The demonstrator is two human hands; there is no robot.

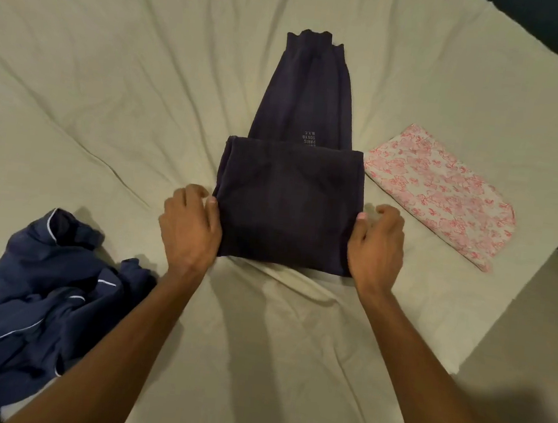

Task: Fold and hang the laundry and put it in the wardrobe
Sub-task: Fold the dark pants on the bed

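Dark navy trousers [289, 195] lie lengthwise on the bed sheet [113, 73], their near part folded over once into a thick block, cuffs at the far end. My left hand [190, 226] pinches the left edge of the folded block, thumb on top. At the block's right edge my right hand [375, 245] pinches the fabric the same way.
A folded white cloth with pink flowers [441, 194] lies just right of the trousers near the bed's right edge. A crumpled blue garment with white piping [38, 296] sits at the near left. The floor [536, 307] shows beyond the right edge.
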